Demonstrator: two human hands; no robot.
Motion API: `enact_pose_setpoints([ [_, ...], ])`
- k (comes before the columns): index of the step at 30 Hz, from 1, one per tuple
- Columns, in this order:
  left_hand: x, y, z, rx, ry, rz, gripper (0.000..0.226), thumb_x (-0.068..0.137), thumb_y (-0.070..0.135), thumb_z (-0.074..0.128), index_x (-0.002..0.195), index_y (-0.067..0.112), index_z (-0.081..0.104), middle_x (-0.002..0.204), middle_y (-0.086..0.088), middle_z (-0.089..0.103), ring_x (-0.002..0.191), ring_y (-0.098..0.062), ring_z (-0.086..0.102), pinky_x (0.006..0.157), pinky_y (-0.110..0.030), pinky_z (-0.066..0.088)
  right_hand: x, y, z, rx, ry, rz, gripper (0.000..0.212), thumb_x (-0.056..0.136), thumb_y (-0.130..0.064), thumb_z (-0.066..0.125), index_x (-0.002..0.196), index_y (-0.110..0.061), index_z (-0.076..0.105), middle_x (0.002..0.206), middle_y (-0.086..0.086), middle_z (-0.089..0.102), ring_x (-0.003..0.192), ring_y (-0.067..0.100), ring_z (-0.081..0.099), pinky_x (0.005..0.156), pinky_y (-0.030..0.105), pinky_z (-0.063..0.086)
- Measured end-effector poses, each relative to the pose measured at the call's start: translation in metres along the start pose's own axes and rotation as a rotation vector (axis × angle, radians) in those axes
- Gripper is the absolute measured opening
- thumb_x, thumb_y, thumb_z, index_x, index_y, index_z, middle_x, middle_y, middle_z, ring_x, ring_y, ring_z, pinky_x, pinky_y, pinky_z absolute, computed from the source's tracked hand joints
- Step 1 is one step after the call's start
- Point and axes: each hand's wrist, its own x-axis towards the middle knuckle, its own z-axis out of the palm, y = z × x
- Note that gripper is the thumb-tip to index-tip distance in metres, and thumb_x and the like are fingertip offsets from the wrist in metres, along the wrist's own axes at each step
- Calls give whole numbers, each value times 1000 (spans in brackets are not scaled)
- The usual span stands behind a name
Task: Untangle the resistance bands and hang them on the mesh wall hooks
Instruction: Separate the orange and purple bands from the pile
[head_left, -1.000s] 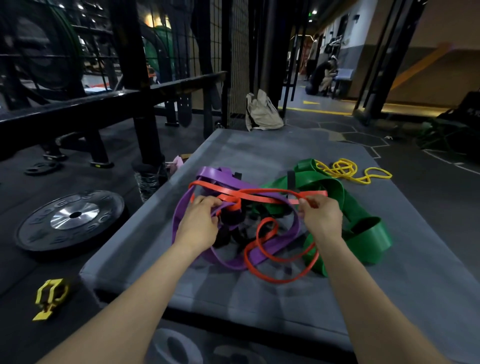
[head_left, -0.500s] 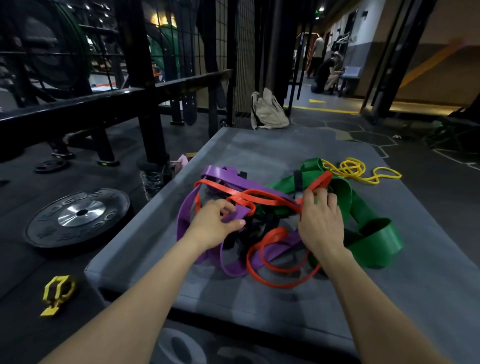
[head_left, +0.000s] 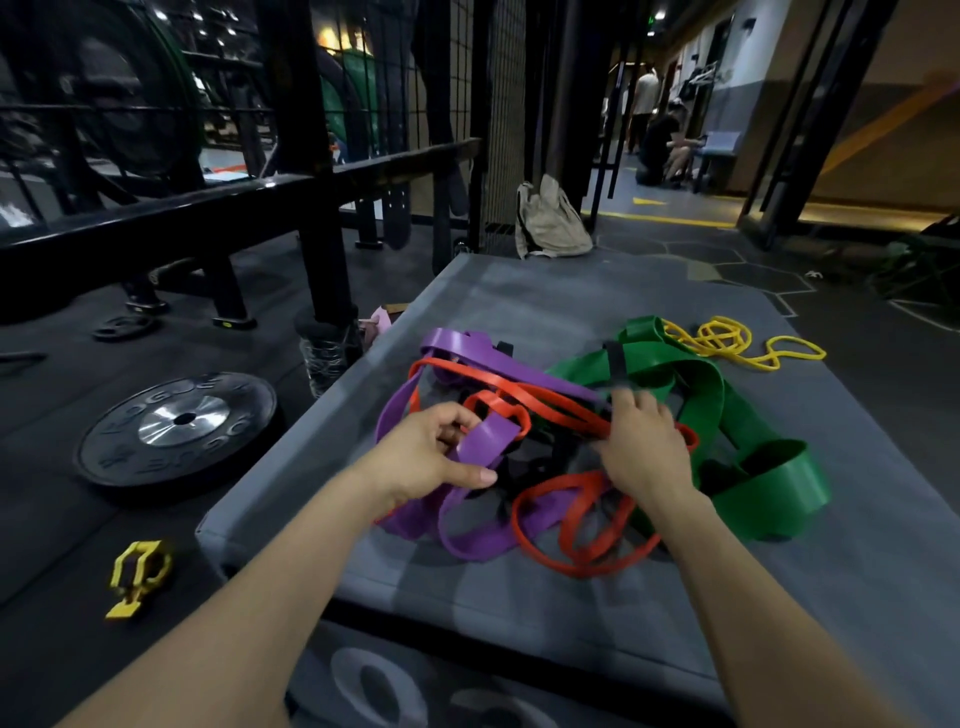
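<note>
Fingers of left hand (head_left: 434, 457) curl round a fold of the purple band (head_left: 483, 441), thumb stretched out flat below it, pinching the strap between thumb & fingers. Right hand (head_left: 641, 447) sits palm-down on the tangle; its fingers point away from the camera & curl down onto the red band (head_left: 550, 402) where it crosses the purple one. Fingertips are motion-blurred, so can't tell if they actually clamp the strap or only press on it.

Landmark = grey mat (head_left: 519, 291). All bands lie on it, roughly mid-mat. Purple band loops from the left side of the pile toward the near edge. Red band threads over & under it, w/ a big loop lying flat nearest the camera. Green band (head_left: 753, 467), widest one, piles up on the right side of the tangle, touching the red & purple. A black strap is mixed in under the pile's centre. Yellow band (head_left: 727, 340) lies just beside the green one toward the mat's far right, not caught up in the knot.

Left of mat, on the floor: black weight plate (head_left: 176, 426) w/ metal hub, & a yellow clip (head_left: 137, 574) nearer the camera. Beyond mat's far edge: beige bag (head_left: 550, 221) against a black mesh wall (head_left: 498, 119). Black rack frame (head_left: 306, 171) stands far left of mat.
</note>
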Motion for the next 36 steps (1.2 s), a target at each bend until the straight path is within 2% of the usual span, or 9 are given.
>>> enact_pose_setpoints([
  [8,-2,-11,-8,64,-4,5,42,53,11,87,72,22,51,76,-6,56,75,-18,52,79,-37,46,2,-9,-12,347,42,26,15,85,-14,58,97,-11,66,105,17,65,102,35,60,86,37,46],
  [15,4,-11,-6,100,119,106,33,45,4,66,71,9,47,81,-11,52,73,-23,52,71,-40,45,0,-20,22,187,-186,-130,82,78,-38,70,141,-6,29,139,13,37,131,33,36,111,37,28],
  [20,5,-16,-12,37,270,122,37,63,-14,68,69,15,45,71,-2,52,68,-17,47,66,-30,38,5,-21,20,125,-172,-175,29,76,-35,70,98,-18,64,103,8,62,109,33,52,90,36,41],
  [23,9,-14,-16,95,456,6,35,68,4,78,91,16,53,101,-6,53,84,-22,55,78,-30,43,10,-38,7,304,-31,-283,13,77,-28,68,84,-18,63,81,6,58,91,32,58,79,37,43],
  [25,7,-8,-15,168,519,-40,61,66,12,82,116,10,48,115,-4,36,99,-24,51,91,-29,41,10,-49,-13,550,26,-270,9,82,-20,65,90,-15,63,81,3,62,81,20,58,77,30,43],
  [29,-1,14,-8,460,529,292,106,54,25,89,142,23,30,142,-2,27,133,-21,35,110,-37,32,-1,-70,-43,961,-228,-371,9,90,-5,55,96,-10,59,67,-3,59,59,5,54,65,19,48],
  [31,1,21,-5,603,432,438,80,63,31,82,134,26,44,135,2,46,130,-19,39,107,-37,33,-9,-72,-45,994,-365,-417,12,87,-1,59,94,-11,61,72,-1,62,64,1,57,68,16,50],
  [34,4,16,-3,598,299,519,17,81,27,68,91,16,61,86,7,55,87,-16,55,78,-33,42,-13,-64,-49,982,-381,-384,28,76,4,69,88,-20,63,85,2,64,80,10,59,80,23,49],
  [36,7,9,-7,448,247,488,15,85,26,64,74,19,56,70,8,48,67,-6,48,66,-31,40,-9,-54,-46,680,-266,-368,27,73,5,67,91,-15,65,84,0,59,81,15,57,74,20,41],
])
